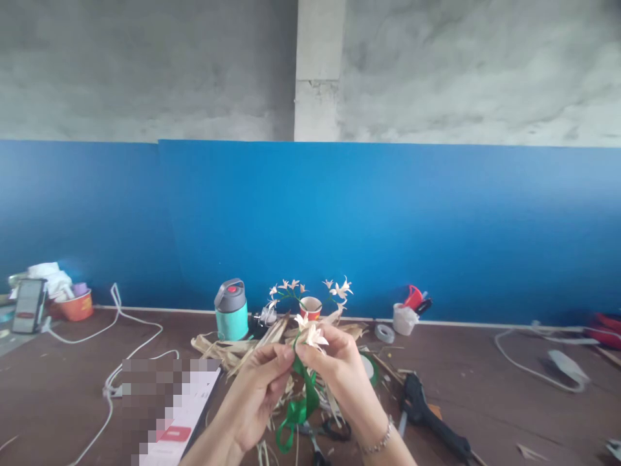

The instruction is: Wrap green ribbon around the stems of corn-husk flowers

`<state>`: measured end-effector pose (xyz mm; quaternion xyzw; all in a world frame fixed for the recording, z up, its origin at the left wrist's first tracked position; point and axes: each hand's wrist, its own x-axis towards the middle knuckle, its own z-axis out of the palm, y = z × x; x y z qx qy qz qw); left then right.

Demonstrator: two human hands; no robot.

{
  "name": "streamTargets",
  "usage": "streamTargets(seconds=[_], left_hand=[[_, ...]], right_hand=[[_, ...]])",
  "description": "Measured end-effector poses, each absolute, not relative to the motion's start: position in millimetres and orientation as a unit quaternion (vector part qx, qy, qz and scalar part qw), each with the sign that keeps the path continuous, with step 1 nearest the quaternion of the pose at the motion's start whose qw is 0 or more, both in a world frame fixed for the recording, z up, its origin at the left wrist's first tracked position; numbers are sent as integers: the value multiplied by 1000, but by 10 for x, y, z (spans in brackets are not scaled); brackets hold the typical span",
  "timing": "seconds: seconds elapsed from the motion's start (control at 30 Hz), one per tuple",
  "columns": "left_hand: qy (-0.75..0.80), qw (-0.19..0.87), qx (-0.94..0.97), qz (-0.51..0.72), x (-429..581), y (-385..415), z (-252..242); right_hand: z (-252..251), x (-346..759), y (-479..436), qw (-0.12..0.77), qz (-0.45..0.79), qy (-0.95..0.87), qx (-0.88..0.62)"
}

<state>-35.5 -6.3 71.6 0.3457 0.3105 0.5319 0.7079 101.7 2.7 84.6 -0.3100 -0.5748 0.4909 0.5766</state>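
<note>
Both of my hands meet in front of me over the cluttered middle of the table. My right hand (pixel 347 372) pinches a small spray of cream husk-like flowers (pixel 315 336) just under the blossoms. With thumb and forefinger closed, my left hand (pixel 257 395) grips the green ribbon (pixel 301 411) by the stem. The ribbon hangs loose and curls below my fingers. The stem is mostly hidden by my fingers. Below the hands lie black-handled scissors (pixel 336 428) among dried husk strips (pixel 218 351). A roll of green tape (pixel 369 369) sits behind my right wrist.
Finished-looking flower stems (pixel 290 289) lean from a paper cup (pixel 311 307). A turquoise flask (pixel 231 320) stands left of it. A black glue gun (pixel 427 411) lies at right, with a white cup (pixel 404 320) and clear tape roll (pixel 385 333) behind. White cables (pixel 116 362) cross the left side.
</note>
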Motion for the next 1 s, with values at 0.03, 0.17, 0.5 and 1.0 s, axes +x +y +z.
streamTargets(seconds=[0.03, 0.17, 0.5, 1.0], left_hand=[[310, 707, 348, 531, -356, -67, 721], [302, 706, 354, 535, -349, -81, 754], [285, 741, 311, 523, -368, -100, 770], [368, 594, 494, 517, -346, -188, 808]], right_hand=[[849, 1014, 27, 578, 496, -571, -307], [853, 1008, 31, 578, 514, -561, -296], [881, 1020, -22, 548, 579, -523, -301], [800, 1051, 42, 593, 528, -564, -225]])
